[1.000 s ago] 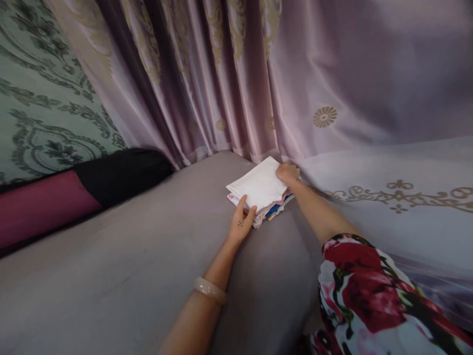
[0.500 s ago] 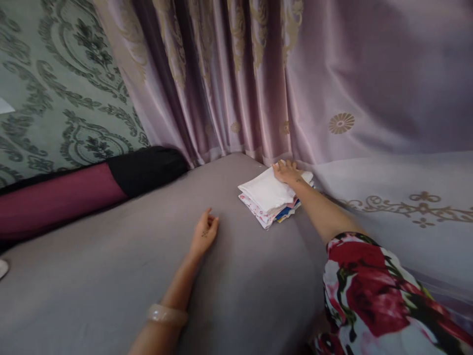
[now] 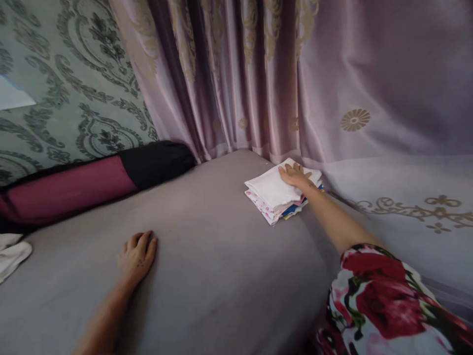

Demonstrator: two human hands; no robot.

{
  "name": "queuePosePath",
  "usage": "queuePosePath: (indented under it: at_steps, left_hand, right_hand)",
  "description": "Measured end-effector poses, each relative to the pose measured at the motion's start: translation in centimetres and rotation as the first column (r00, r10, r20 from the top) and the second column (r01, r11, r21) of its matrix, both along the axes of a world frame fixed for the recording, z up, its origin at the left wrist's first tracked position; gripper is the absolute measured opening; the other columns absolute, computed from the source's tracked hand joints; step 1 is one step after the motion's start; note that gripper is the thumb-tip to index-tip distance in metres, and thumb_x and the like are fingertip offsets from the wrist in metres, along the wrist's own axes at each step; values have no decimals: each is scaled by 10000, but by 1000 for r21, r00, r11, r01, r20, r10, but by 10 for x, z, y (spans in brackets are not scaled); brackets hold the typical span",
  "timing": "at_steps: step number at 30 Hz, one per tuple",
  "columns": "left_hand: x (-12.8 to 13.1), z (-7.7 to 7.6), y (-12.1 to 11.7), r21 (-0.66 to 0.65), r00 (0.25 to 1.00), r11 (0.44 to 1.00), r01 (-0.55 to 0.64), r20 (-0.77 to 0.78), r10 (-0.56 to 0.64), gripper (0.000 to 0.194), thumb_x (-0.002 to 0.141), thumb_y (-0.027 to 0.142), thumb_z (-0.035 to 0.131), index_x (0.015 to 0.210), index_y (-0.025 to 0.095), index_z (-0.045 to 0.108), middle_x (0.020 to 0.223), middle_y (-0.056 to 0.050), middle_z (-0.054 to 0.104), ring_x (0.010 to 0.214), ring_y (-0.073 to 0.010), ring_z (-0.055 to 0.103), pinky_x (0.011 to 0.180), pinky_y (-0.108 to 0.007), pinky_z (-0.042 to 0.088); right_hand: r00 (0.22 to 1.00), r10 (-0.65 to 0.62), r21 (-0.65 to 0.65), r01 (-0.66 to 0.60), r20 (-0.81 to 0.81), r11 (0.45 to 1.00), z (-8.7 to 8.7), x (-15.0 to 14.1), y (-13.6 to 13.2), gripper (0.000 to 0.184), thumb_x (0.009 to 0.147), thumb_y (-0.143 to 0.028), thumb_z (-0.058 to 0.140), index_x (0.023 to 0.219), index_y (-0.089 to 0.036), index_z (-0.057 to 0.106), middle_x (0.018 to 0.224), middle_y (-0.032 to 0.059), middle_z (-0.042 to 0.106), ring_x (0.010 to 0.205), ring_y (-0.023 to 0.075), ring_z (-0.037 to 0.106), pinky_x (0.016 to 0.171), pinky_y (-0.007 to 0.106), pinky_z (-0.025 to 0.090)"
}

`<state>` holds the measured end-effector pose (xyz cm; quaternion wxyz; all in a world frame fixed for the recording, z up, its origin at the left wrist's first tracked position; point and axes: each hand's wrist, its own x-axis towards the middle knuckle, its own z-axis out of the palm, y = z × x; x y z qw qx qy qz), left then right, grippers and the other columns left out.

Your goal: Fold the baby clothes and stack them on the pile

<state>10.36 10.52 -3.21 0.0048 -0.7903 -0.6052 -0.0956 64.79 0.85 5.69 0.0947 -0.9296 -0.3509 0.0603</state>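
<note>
A stack of folded cloths (image 3: 266,191) lies near the far corner of the grey bed (image 3: 207,246). White fabric tops it, with pink-patterned, blue and yellow layers showing at its lower edges. My right hand (image 3: 295,176) rests on the upper right of the stack, fingers spread and palm down, gripping nothing. At the left, my left hand (image 3: 136,256) is palm down over the bed sheet with its fingers loosely extended, holding nothing. Some white cloth (image 3: 13,259) lies farther left, partly cut off by the frame edge.
A long maroon and black bolster (image 3: 81,182) runs along the patterned wall (image 3: 92,74). Purple curtains (image 3: 332,98) with gold motifs hang behind and to the right of the stack. A white sheet-like item (image 3: 15,96) shows on the wall at the left.
My left hand has moved left across the bed, away from the stack. My right hand stays on the stack. The view has shifted left, bringing more of the white cloth into sight.
</note>
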Motion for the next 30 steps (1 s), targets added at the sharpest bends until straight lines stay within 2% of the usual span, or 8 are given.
queuePosePath:
  at_steps: [8, 12, 20, 25, 28, 30]
  left_hand:
    - [5, 3, -5, 21, 1000, 1000, 1, -17, 0, 566, 954, 448, 233, 1330, 159, 542, 1333, -147, 522, 1189, -331, 472, 995, -490, 403]
    - [3, 3, -6, 35, 1000, 999, 7, -16, -6, 547, 958, 450, 243, 1321, 180, 548, 1331, -138, 529, 1191, -321, 478, 993, -482, 403]
    - [5, 5, -8, 18, 999, 1000, 3, -38, -2, 561, 963, 452, 222, 1341, 173, 528, 1365, -136, 506, 1218, -325, 471, 982, -467, 411]
    - [6, 6, -8, 28, 1000, 999, 16, -26, -16, 551, 964, 445, 224, 1325, 171, 538, 1343, -138, 523, 1203, -320, 479, 973, -463, 410]
    - [9, 7, -10, 45, 1000, 999, 17, -19, -16, 525, 963, 418, 246, 1317, 169, 542, 1342, -136, 526, 1185, -315, 486, 972, -456, 406]
    - [11, 10, -12, 51, 1000, 999, 13, -15, -12, 500, 961, 390, 268, 1313, 169, 544, 1345, -135, 525, 1175, -309, 487, 977, -448, 398]
  right_hand:
    - [986, 165, -62, -163, 29, 985, 5, -76, -20, 704, 943, -614, 184, 1524, -220, 239, 1611, 144, 103, 1460, 371, 66, 1073, 722, 113]
    - [979, 197, -85, -192, 59, 978, 2, -100, -24, 724, 933, -629, 235, 1527, -215, 232, 1611, 151, 75, 1457, 380, 49, 1055, 736, 131]
    - [970, 176, -30, -173, 169, 984, -17, -113, -31, 705, 949, -606, 194, 1525, -200, 233, 1604, 163, 106, 1457, 368, 49, 1053, 739, 105]
    - [977, 163, -65, -155, 137, 986, -10, -111, -28, 692, 946, -602, 238, 1517, -211, 262, 1602, 155, 130, 1456, 368, 68, 1048, 736, 129]
    - [973, 175, -79, -164, 152, 983, -2, -113, -27, 653, 947, -554, 300, 1484, -184, 332, 1568, 185, 229, 1427, 383, 173, 1047, 711, 185]
    - [951, 213, -62, -205, 225, 977, 2, -121, -25, 606, 947, -480, 352, 1450, -143, 382, 1528, 211, 300, 1395, 377, 256, 1060, 681, 204]
